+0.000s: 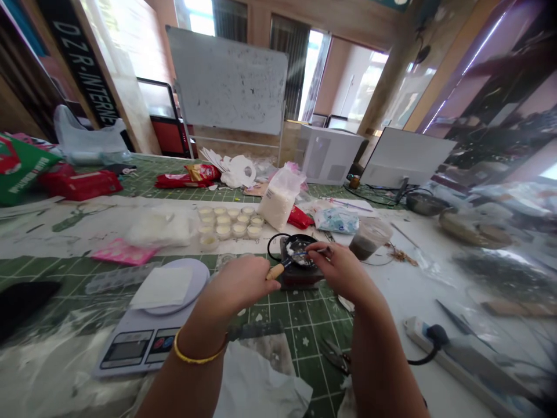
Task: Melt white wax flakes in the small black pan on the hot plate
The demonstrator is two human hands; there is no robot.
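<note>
Left hand [244, 281] is gripping the mini frying pan [305, 243] by its wooden handle [275, 271] (best spot imo), right hand [342, 267] is pinching a thin stirrer [300, 254]; pan's sitting on a hotplate [300, 279], probably handling light, stiff.

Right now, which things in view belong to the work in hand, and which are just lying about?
In use:
Small pan, handle in the left hand
White pieces in the pan
Thin tool in the right hand
Dark base beneath the pan

Apparently just lying about:
Pliers
Red packets
Monitor
</note>
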